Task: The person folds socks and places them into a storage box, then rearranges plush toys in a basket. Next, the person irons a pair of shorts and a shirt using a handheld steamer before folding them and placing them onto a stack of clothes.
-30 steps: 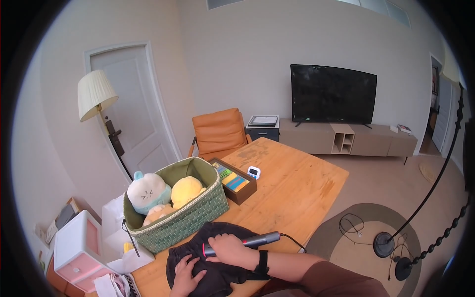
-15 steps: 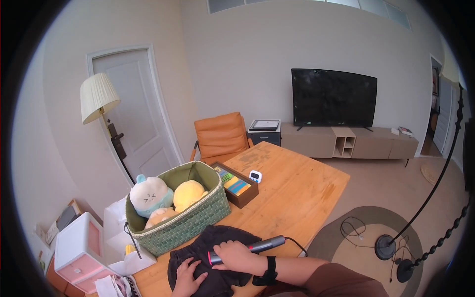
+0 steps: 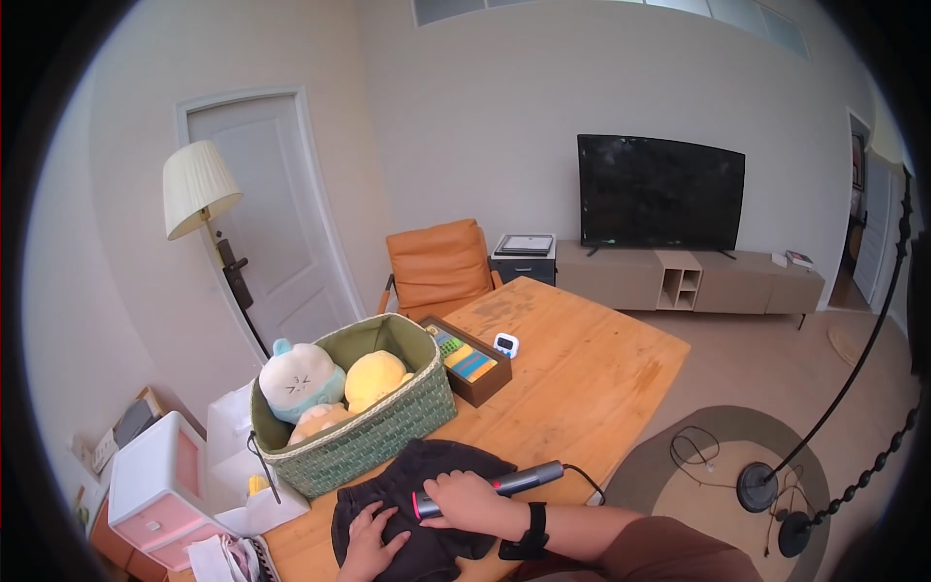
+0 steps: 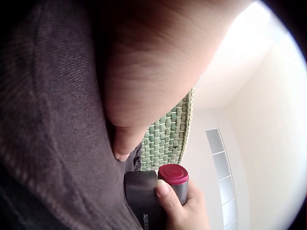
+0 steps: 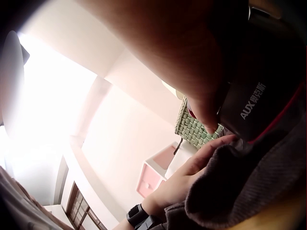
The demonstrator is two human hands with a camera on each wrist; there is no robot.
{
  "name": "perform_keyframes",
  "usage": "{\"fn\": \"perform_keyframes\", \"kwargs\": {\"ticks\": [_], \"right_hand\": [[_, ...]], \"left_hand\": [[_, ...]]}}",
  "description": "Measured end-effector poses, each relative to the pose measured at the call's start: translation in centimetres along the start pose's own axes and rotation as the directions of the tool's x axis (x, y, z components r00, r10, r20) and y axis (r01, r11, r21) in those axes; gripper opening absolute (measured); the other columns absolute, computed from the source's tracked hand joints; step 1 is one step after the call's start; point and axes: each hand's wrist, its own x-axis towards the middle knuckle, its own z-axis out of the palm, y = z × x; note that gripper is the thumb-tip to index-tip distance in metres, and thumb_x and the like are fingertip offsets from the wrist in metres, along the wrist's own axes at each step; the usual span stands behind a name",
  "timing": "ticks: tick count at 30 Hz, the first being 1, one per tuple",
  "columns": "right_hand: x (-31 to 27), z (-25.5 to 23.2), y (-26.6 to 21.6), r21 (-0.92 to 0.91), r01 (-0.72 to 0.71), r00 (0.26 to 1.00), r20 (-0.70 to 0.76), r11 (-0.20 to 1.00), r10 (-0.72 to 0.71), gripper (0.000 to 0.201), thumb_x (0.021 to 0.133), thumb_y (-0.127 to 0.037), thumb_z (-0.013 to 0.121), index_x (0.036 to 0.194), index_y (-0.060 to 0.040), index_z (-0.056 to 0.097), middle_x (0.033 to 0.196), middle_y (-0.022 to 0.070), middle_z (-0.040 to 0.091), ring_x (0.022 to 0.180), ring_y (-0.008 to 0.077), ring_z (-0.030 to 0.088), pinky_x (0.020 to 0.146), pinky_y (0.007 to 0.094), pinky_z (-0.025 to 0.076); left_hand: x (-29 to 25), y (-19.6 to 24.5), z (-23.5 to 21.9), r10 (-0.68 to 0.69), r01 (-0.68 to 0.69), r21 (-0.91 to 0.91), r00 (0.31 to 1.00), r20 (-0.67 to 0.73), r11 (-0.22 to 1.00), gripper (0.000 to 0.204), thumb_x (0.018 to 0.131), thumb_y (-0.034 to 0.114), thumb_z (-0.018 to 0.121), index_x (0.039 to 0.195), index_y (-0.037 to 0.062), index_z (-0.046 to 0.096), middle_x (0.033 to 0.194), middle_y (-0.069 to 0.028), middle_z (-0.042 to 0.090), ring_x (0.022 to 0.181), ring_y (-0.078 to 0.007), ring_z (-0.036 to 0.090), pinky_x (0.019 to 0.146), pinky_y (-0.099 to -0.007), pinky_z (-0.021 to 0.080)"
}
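Dark shorts lie spread on the wooden table, their waistband near the basket. My right hand grips a grey corded garment steamer marked AUX, its red-trimmed head lying on the shorts. In the left wrist view, a red cap tops the steamer's round part beside the thumb. My left hand rests on the shorts with fingers spread, just left of the steamer head. The right wrist view shows the steamer's body close against the fabric, near the left fingers.
A green woven basket of plush toys stands behind the shorts. Beyond it are a brown box and a small white timer. Left of the table is a pink-and-white drawer unit. The steamer's cord runs off the right edge.
The steamer and my right hand have shifted slightly toward me and to the right over the shorts. My left hand stays in place on the fabric; the head view has moved a little.
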Motion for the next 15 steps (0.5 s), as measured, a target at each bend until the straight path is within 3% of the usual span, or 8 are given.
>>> {"fn": "perform_keyframes", "kwargs": {"ticks": [15], "right_hand": [[0.1, 0.2, -0.3, 0.013, -0.044, 0.999, -0.007, 0.999, 0.044, 0.050, 0.079, -0.052, 0.071, 0.091, -0.0056, 0.058, 0.078, 0.0123, 0.062, 0.071, 0.0289, 0.065, 0.064, 0.0370, 0.053]], "left_hand": [[-0.1, -1.0, 0.2, 0.031, -0.031, 0.013, 1.000, 0.000, 0.999, 0.052, 0.079, 0.030, 0.077, 0.125, 0.0124, 0.062, 0.135, -0.0163, 0.051, 0.126, -0.0361, 0.047, 0.108, -0.0435, 0.035]]}}
